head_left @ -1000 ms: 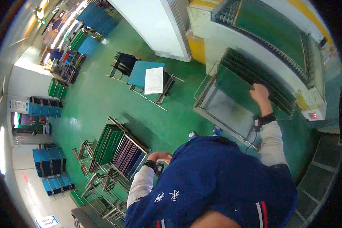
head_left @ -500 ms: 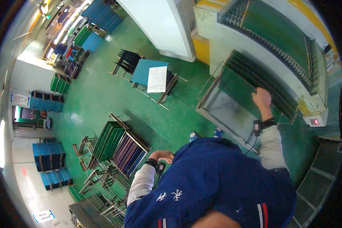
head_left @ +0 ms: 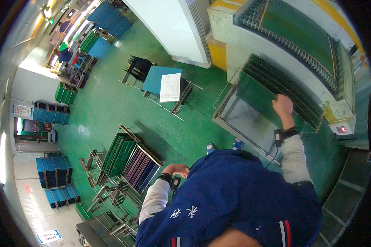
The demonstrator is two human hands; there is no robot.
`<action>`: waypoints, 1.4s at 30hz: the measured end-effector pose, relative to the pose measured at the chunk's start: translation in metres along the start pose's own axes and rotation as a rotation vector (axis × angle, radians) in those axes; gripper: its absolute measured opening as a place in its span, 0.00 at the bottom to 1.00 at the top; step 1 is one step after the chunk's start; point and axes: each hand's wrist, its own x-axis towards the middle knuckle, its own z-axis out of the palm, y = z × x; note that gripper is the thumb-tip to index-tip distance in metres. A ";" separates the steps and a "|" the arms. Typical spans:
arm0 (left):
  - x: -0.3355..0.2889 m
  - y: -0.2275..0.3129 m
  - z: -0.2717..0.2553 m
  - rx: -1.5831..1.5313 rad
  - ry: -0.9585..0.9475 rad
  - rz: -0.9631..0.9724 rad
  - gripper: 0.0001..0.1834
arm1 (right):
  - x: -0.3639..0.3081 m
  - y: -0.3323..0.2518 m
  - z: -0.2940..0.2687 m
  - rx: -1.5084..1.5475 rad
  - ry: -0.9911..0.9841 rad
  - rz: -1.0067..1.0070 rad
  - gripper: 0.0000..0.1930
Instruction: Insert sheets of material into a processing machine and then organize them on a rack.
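At the right, my right hand [head_left: 283,105] is closed on the top edge of a dark green flat panel [head_left: 255,92]. The panel leans in a metal rack [head_left: 224,123], in front of several similar dark panels [head_left: 290,84] standing in a row. My left hand [head_left: 177,169] hangs beside my waist, its fingers loosely stretched and partly hidden by my jacket; I see nothing in it. Nearest to it is a floor rack [head_left: 142,142] holding green and dark purple panels.
Behind the panel rack stands a pale machine [head_left: 235,45] with rows of rollers and a green panel [head_left: 297,35] on top. Mid-floor, a paper sheet [head_left: 170,87] lies on a blue panel [head_left: 152,78] on a low rack. Bare metal racks [head_left: 115,201] stand at lower left.
My hands stay in nearly the same places, the right one still on the panel. Near the far benches, a green shape now shows beside a person in dark clothes.
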 end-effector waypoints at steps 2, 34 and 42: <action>0.005 -0.006 0.000 -0.007 0.003 -0.005 0.30 | 0.000 0.000 0.000 -0.006 -0.005 -0.001 0.19; 0.008 -0.013 0.003 -0.010 -0.045 0.122 0.31 | -0.001 -0.003 -0.001 -0.012 0.024 -0.019 0.18; -0.010 0.013 0.005 -0.005 -0.026 0.041 0.31 | -0.002 -0.002 -0.002 -0.012 0.009 -0.001 0.18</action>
